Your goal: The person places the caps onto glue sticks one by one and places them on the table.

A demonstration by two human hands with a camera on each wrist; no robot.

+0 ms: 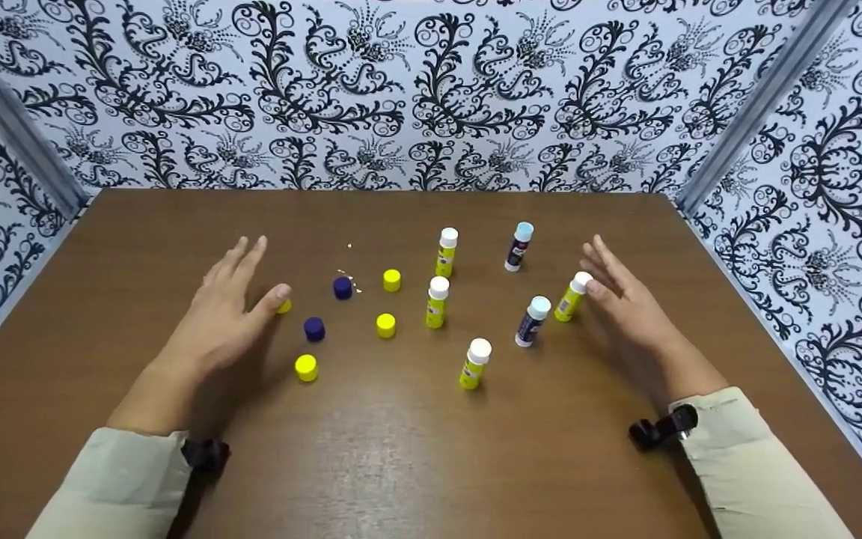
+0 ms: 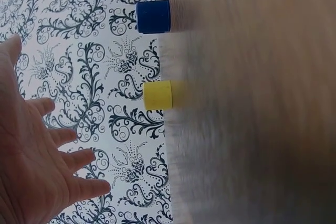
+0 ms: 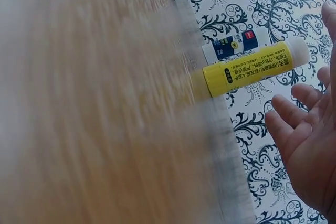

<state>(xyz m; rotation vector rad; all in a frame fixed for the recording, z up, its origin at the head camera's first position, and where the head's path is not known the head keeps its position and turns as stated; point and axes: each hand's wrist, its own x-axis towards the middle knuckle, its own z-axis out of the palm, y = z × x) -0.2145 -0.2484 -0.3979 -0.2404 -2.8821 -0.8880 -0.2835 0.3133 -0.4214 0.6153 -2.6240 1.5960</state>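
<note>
My left hand [image 1: 225, 318] hovers at the left of the brown table with fingers straight, holding nothing. Its thumb partly hides a yellow cap [image 1: 284, 306]; more yellow caps [image 1: 306, 368] and two dark blue caps [image 1: 314, 329] lie to its right. On the other side, my right hand [image 1: 637, 318] is stretched out and holds nothing. Closest to it stands a yellow glue stick [image 1: 569, 303] with a white top, overlapped slightly by the thumb in the head view. Several yellow glue sticks [image 1: 436, 308] and two navy glue sticks [image 1: 531, 327] with pale blue tops stand upright around the middle.
Small pale crumbs [image 1: 349, 245] lie near the caps. Behind the table [image 1: 371, 464] rises a wall [image 1: 371, 90] with a black scroll pattern on white, and similar panels flank both sides. Each wrist wears a black strap device [image 1: 663, 428].
</note>
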